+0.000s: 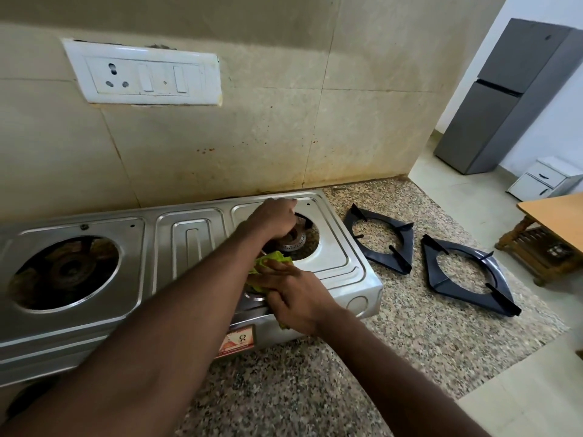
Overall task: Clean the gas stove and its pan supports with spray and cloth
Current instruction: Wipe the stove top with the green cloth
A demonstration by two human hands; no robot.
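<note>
A steel two-burner gas stove [189, 247] stands on the speckled granite counter [394, 326] against the wall. My left hand [274, 217] reaches into the right burner opening and grips the burner [295, 239] there. My right hand [295, 298] holds a green cloth [269, 263] on the stove top just in front of that burner. The left burner [67, 269] sits dark and stained in its opening. Two black pan supports [380, 236] [467, 274] lie on the counter to the right of the stove. No spray bottle shows.
A white switch and socket plate [143, 74] is on the tiled wall above the stove. The counter ends at the right; beyond it stand a grey fridge [511, 96], a small white drawer unit [545, 179] and a wooden table [552, 222].
</note>
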